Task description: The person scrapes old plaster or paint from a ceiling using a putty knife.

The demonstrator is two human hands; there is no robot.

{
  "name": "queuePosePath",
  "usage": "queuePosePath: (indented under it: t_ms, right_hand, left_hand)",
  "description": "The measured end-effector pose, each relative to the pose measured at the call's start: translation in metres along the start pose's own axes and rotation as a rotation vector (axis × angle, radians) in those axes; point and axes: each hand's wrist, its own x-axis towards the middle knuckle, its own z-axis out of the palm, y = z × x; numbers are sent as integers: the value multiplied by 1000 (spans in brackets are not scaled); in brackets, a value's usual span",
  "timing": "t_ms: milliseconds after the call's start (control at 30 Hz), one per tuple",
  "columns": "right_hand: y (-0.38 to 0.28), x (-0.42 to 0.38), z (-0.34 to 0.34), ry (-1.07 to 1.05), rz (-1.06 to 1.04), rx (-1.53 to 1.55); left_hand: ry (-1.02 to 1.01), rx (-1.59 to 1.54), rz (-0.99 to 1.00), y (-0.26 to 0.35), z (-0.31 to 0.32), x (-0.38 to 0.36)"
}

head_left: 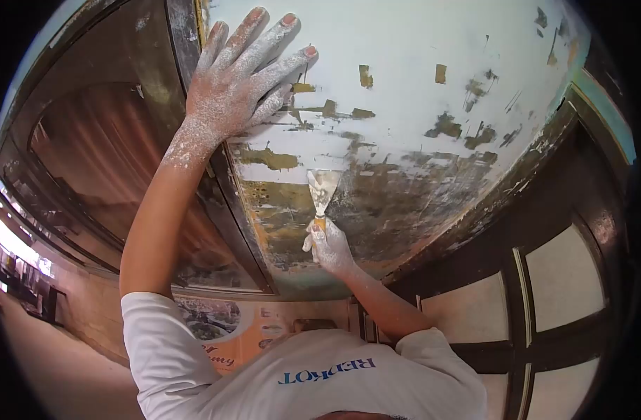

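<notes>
Patchy white-and-brown wall [404, 42] stretches between dark frames [231, 196], with open surface around the putty knife [322, 196], its blade against the lower section, handle gripped in the right hand [331, 248]. A powder-coated left hand [229, 98], fingers spread wide, overlaps the left edge.

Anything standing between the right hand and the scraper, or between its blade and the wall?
Nothing visible: the right hand grips the scraper by its handle, and the blade appears to meet the wall. The left hand is spread above and left, not between them.
</notes>
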Motion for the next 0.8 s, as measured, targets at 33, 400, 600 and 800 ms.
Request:
queuePosePath:
  t_ms: [33,400,600,800]
  right_hand:
    - [-19,3,4,4,7,-15]
    - [-42,16,6,3,-27,66]
    - [-25,6,8,-27,22,-15]
    - [-67,24,14,19,-112,26]
  left_hand:
    - [-4,2,-5,0,0,0]
    - [39,-10,-30,-4,-2,-1]
    - [-10,35,229,-47,-23,22]
    - [-47,53,183,-46,-26,19]
